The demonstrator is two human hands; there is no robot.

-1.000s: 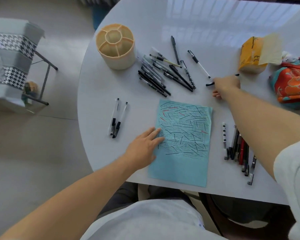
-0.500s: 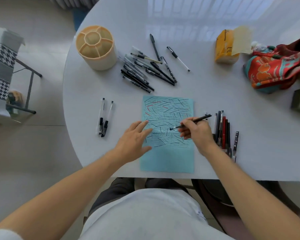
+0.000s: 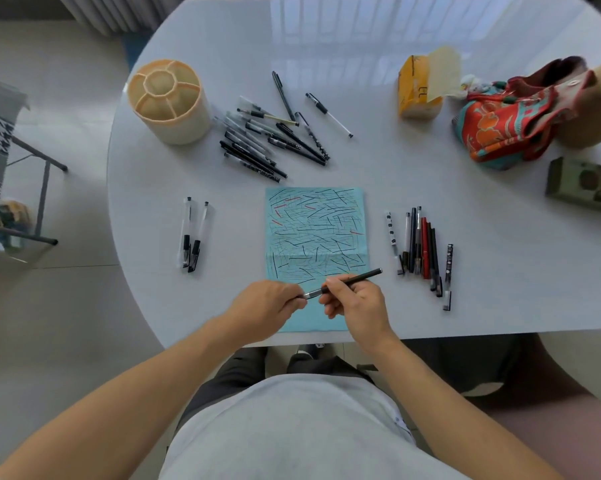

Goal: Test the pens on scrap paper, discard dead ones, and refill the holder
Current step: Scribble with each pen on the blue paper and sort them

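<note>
Head view: right hand (image 3: 356,303) grip clamped on black pen (image 3: 357,277), left hand (image 3: 269,303) grip pinching its tip end, both over blue scrap paper (image 3: 314,230) on desk (image 3: 465,271).

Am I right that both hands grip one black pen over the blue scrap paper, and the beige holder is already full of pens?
Not quite. The head view shows the left hand and right hand gripping one black pen over the blue scrap paper, but the beige holder has no pens in its compartments.
</note>
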